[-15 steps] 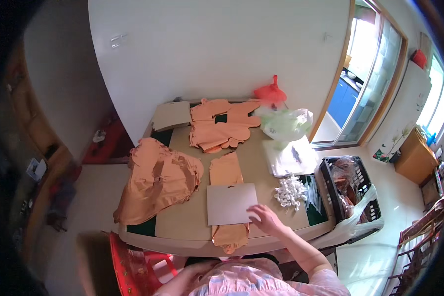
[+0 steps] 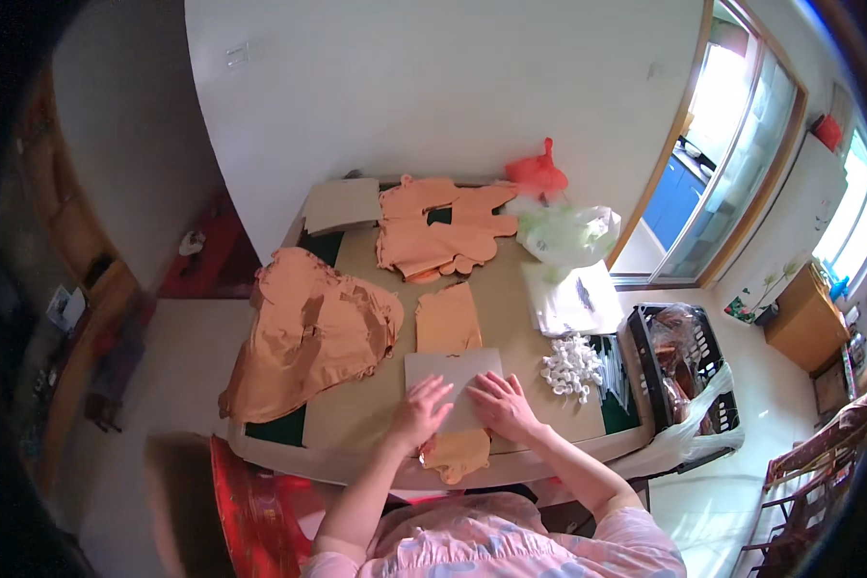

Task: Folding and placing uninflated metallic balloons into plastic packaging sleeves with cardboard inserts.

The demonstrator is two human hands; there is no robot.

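Note:
My left hand (image 2: pixel 422 411) rests on the left part of a light grey rectangular card (image 2: pixel 456 369), fingers stretched out. On the card's right part lies my right hand (image 2: pixel 502 405), its fingers spread. Under the card is a flat rose-gold foil balloon (image 2: pixel 448 320), which sticks out beyond the far and near edges; the near end is rounded and lobed. To the left lies a large crumpled heap of rose-gold foil balloons (image 2: pixel 310 337). More flat foil balloons (image 2: pixel 433 252) are spread at the far side of the table.
A pile of small white plastic pieces (image 2: pixel 570 369) and thin grey sticks (image 2: pixel 613 378) lie right of the card. Behind them are clear bags (image 2: pixel 576 301) and a red bag (image 2: pixel 538 175). Grey cards (image 2: pixel 341 205) lie far left. A black crate (image 2: pixel 686 366) stands at the table's right.
My left hand has come up from my lap onto the card. My right hand has moved from the card's right edge further onto it. The view has shifted slightly.

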